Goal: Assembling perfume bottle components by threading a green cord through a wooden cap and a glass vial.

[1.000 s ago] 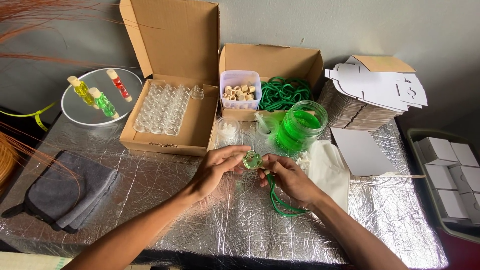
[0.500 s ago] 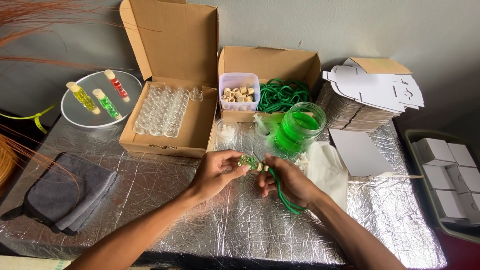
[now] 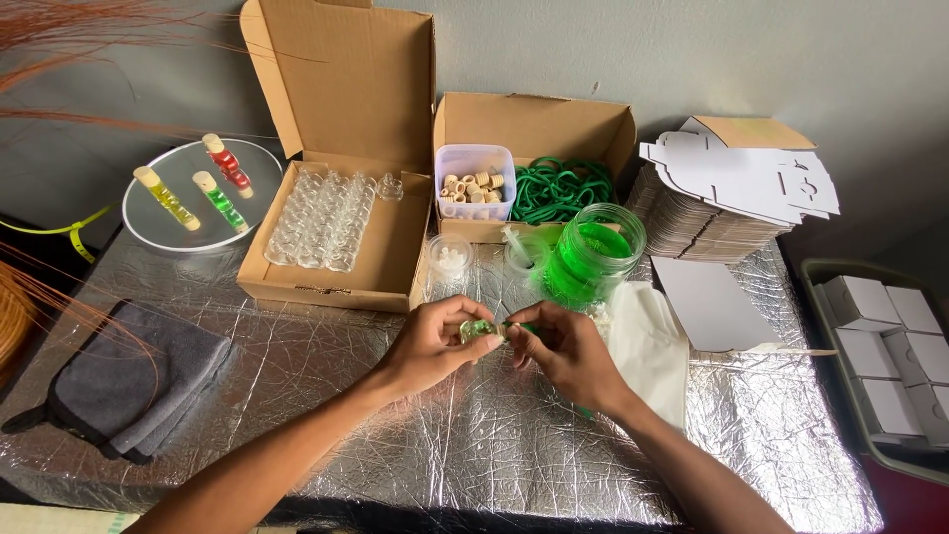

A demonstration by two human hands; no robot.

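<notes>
Left hand (image 3: 430, 341) pinches a small glass vial with green liquid (image 3: 478, 330) between thumb and fingertips, just above the foil-covered table (image 3: 395, 435), centre of view. Right hand (image 3: 563, 354) is pressed in close at the vial's right end, fingertips pinched on something tiny there; cannot tell whether it is a stopper or a bit of green cord. To do this well, I'd judge: keep the vial level so nothing spills, grip it near the neck with the left, let the right work with small fingertip moves, hands braced together. Behind the hands sit a jar of green liquid (image 3: 591, 255), a small clear cup (image 3: 450, 257), and white cloth or paper (image 3: 647, 341) just right of the right hand. An open cardboard box of empty glass vials (image 3: 326, 222) is back left; a second box (image 3: 539, 129) holds a plastic tub of cork stoppers (image 3: 475, 185) and a coil of green cord (image 3: 559, 188). A round plate (image 3: 158, 232) far left carries three filled tubes: red, yellow, green. Stack of flat white die-cut cartons (image 3: 736, 183) back right, tray of folded white boxes (image 3: 880, 346) at right edge, grey cloth (image 3: 119, 381) front left. The surface is crinkled silver foil, against a plain grey wall; dried grass stalks intrude at left.
</notes>
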